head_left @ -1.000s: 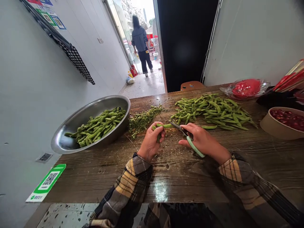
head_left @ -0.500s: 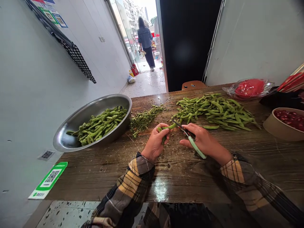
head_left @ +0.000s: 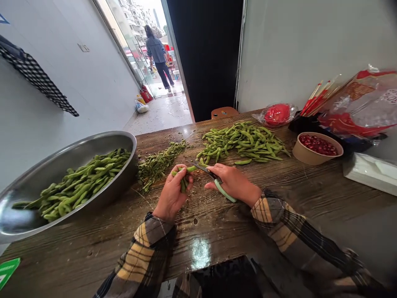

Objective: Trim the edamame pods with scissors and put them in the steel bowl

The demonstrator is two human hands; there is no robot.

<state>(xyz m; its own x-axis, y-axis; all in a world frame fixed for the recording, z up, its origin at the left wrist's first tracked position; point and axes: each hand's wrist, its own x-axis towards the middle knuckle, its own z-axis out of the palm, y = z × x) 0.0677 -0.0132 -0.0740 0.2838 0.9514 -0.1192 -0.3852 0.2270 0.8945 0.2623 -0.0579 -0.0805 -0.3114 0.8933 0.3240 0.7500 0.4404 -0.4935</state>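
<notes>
My left hand (head_left: 175, 188) is closed on a few green edamame pods (head_left: 183, 183), one of them sticking out to the right between thumb and fingers. A pair of scissors (head_left: 223, 191) with pale green handles is in my right hand (head_left: 233, 181), its dark blades at the tip of that pod. Just beyond the blades lies a heap of edamame pods (head_left: 245, 142). Left of it is a pile of small trimmed ends (head_left: 161, 161). At the left, a tilted steel basin (head_left: 130, 159) holds many more pods (head_left: 89, 182).
On the right stand a paper bowl (head_left: 302, 155) of dark red seeds, a bagged red bundle (head_left: 277, 114), skewers (head_left: 316, 99) and a tissue pack (head_left: 372, 171). Beyond the wooden table (head_left: 130, 240), a person (head_left: 156, 54) is at the doorway.
My view has turned right, so everything sits further left and the skewers, plastic bag and tissue pack show more. Both hands keep their holds, scissors still at the pod's tip. The person stepped slightly.
</notes>
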